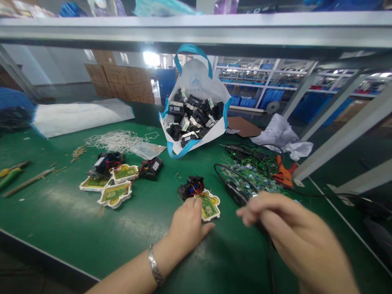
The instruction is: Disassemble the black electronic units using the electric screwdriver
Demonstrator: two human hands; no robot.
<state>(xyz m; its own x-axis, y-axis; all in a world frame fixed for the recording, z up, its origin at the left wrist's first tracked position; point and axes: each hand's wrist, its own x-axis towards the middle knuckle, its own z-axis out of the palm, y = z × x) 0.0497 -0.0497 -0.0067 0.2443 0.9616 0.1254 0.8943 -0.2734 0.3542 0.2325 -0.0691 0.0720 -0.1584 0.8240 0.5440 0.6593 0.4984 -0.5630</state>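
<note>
Left hand (187, 223): lies palm down on the green bench mat (61, 228), fingers loosely curled, thumb and fingertips touching the near edge of a small circuit board (209, 205) in a white scalloped frame; it pins rather than grips. Right hand (288, 232): blurred, fingers drawn together around a dark slim tool (235, 192) with a black cable (220, 173) looping off behind; whether it fully clamps the tool cannot be told. Circuit board: flat, yellow-green face up, lying just ahead of the left hand, joined by short red and orange wires to a black motor-like block (189, 187) touching its far corner. Handling, by judgement: light, stiff board, fragile at the wire joints; the block is likely the heavier part, so lifting by the board alone would strain the leads. Best held by the frame edges, or board and block together. Further left: three more framed boards (114, 194) with black blocks (151, 168), wired alike. Right of the board: a tangle of green wire and small bluish parts (254, 175), orange-handled pliers (283, 173). Beyond: white bag with blue trim (196, 87) spilling black blocks. Far left: green-handled tool (9, 173).
</note>
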